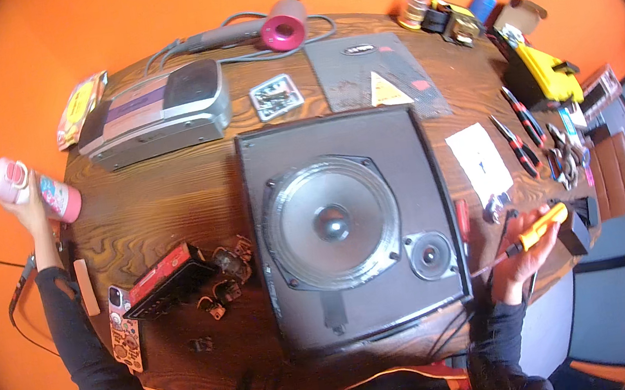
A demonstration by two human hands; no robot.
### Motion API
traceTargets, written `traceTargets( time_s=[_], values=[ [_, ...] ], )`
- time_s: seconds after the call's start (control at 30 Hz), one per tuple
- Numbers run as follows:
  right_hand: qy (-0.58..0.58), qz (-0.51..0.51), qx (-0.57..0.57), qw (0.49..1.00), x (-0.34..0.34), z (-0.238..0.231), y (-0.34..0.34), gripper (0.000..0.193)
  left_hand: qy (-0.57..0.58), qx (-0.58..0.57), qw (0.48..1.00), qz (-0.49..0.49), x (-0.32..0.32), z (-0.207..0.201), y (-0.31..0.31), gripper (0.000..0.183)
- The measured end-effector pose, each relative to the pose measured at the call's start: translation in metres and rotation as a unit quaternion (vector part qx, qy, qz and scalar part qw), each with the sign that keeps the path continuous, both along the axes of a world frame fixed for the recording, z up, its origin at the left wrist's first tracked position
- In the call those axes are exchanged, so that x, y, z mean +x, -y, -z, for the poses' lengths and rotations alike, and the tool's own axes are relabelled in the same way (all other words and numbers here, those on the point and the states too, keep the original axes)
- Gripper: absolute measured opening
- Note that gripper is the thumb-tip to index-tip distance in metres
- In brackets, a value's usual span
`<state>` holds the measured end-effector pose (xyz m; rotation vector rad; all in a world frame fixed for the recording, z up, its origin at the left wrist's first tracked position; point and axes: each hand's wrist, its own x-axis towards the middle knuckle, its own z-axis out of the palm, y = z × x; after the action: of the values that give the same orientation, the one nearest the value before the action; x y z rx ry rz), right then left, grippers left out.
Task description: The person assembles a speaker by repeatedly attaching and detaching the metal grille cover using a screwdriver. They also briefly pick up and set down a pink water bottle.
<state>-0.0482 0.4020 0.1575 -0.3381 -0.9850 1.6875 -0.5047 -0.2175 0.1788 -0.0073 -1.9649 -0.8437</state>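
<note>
At the table's left edge my left hand (pixel 30 207) is closed round a pink and white water bottle (pixel 63 200), which is tilted. My right hand (pixel 524 258), at the right, holds a screwdriver (pixel 544 226) by its yellow-orange handle, with the shaft towards the speaker. Between my arms a big black speaker box (pixel 357 292) lies with its front upward. It bears a large round cone (pixel 332 224) and a smaller one (pixel 430 256). Neither hand touches the box.
Left of the speaker lie a phone (pixel 125 330) and a red-black circuit unit (pixel 169 277). Farther back are a grey device (pixel 159 109), a screw tray (pixel 276 97), a hair dryer (pixel 284 27) and a grey mat (pixel 367 69). Pliers (pixel 515 146) and a yellow toolbox (pixel 549 73) stand right.
</note>
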Motion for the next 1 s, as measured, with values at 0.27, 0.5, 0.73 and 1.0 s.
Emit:
traceTargets(
  time_s=[0.27,0.5,0.73,1.0],
  values=[
    [-0.014,-0.059,-0.035,0.998,0.008,-0.007,0.000,0.026,-0.029,0.014,0.993,0.115,0.153,-0.048,-0.105,0.074],
    [0.182,-0.092,-0.024,0.979,0.005,-0.045,0.009,0.020,-0.098,-0.148,0.936,0.303,0.400,0.001,-0.194,0.050],
    [0.357,-0.107,0.388,0.843,-0.040,-0.096,-0.051,0.017,0.160,-0.152,0.938,0.266,0.466,0.066,-0.240,0.046],
    [0.583,-0.136,0.291,0.746,-0.171,-0.002,-0.136,0.031,0.153,-0.203,0.951,0.174,0.465,0.082,-0.260,0.040]
  ],
)
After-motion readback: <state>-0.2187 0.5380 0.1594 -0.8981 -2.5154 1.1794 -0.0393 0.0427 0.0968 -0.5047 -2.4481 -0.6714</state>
